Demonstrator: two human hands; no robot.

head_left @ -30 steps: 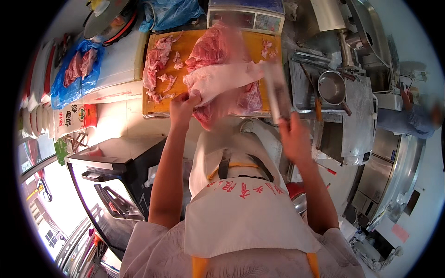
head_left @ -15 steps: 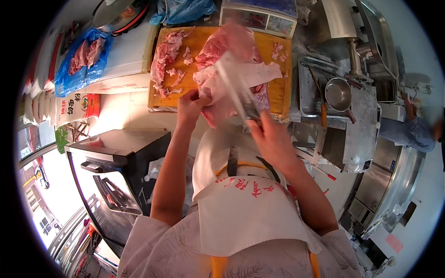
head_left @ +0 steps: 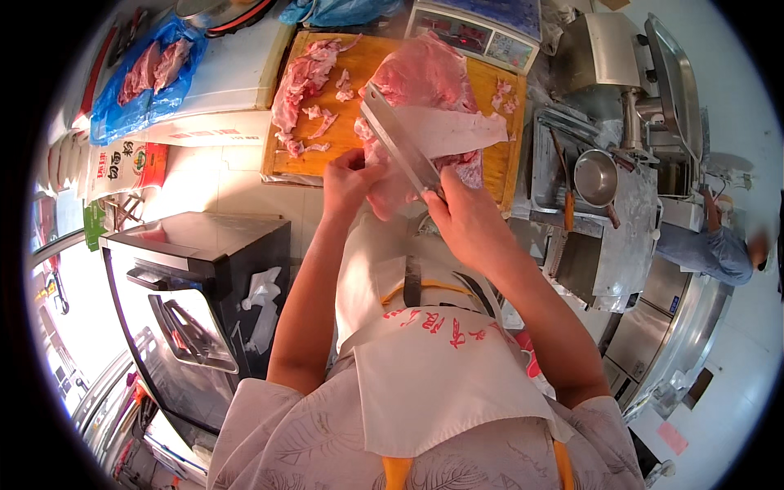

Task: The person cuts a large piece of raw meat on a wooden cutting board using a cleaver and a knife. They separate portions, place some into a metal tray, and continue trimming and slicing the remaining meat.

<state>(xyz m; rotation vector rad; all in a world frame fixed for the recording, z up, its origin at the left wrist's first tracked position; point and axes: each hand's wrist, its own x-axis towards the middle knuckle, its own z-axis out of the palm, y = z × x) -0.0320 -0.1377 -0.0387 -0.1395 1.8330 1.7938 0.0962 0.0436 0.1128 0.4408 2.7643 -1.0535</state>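
Observation:
On a yellow wooden board [head_left: 310,163] lies a large raw pink meat piece [head_left: 420,69], crossed by a long pale strip [head_left: 465,131]. My left hand [head_left: 347,184] grips the meat's lower left edge with fingers bent. My right hand [head_left: 457,208] is closed on the handle of a broad steel knife [head_left: 400,139], whose blade slants up and left over the meat, near my left hand's fingers; whether it touches is hard to tell. Loose trimmings [head_left: 298,90] lie along the board's left, smaller scraps [head_left: 504,98] at its right.
Behind the board is a scale [head_left: 478,20]. Left are a blue bag [head_left: 180,94] with meat and a black-sided appliance [head_left: 212,269]. Right stand a steel grinder [head_left: 596,65], a tray [head_left: 543,155] and a saucepan [head_left: 594,175]. Another person [head_left: 702,249] in blue is at far right.
The knife has swung from the board's right side to the middle-left of the meat, my right hand moving left with it. My left hand stays at the meat's edge. The view has shifted slightly.

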